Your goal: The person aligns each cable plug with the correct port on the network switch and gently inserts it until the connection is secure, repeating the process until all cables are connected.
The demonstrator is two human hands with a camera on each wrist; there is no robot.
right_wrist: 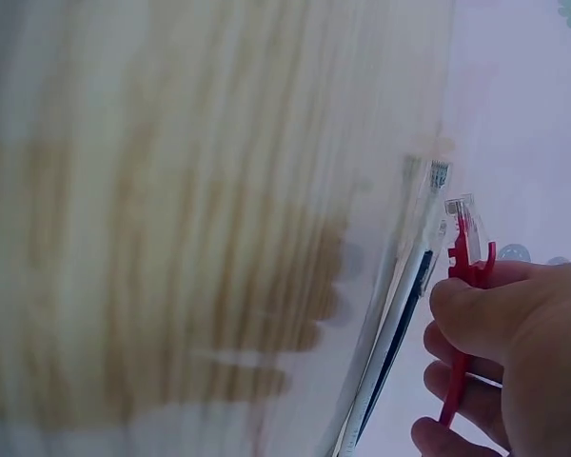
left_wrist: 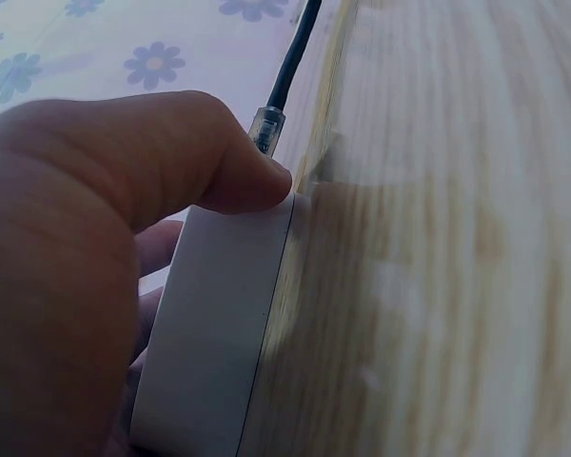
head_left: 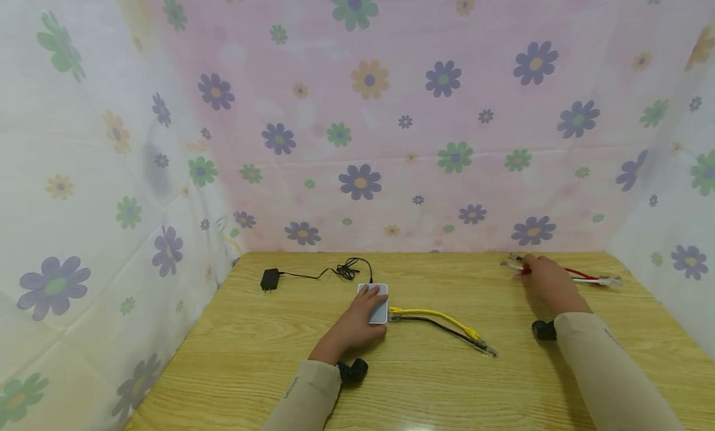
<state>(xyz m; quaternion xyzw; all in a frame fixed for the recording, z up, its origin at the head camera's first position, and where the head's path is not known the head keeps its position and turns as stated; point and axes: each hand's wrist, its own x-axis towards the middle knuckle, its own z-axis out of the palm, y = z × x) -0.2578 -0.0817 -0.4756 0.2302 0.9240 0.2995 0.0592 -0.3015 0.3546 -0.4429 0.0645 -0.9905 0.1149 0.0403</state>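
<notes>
A small white network box (head_left: 382, 312) lies on the table, held by my left hand (head_left: 357, 322). The left wrist view shows my thumb (left_wrist: 238, 176) against the box's side wall (left_wrist: 219, 305), fingers over its far side. A yellow Ethernet cable (head_left: 436, 313) and a black one (head_left: 436, 323) run from the box's right side, their other plugs lying on the wood. At the back right, my right hand (head_left: 550, 285) pinches a red Ethernet cable (right_wrist: 459, 381) just behind its clear plug (right_wrist: 468, 214). A white cable (right_wrist: 390, 328) and a dark one (right_wrist: 396, 328) lie beside it.
A black power adapter (head_left: 270, 279) rests at the back left, its thin cord (head_left: 347, 271) bunched and leading to the box's back. Flowered cloth (head_left: 391, 108) hangs along the wooden table's (head_left: 424, 387) back and both sides.
</notes>
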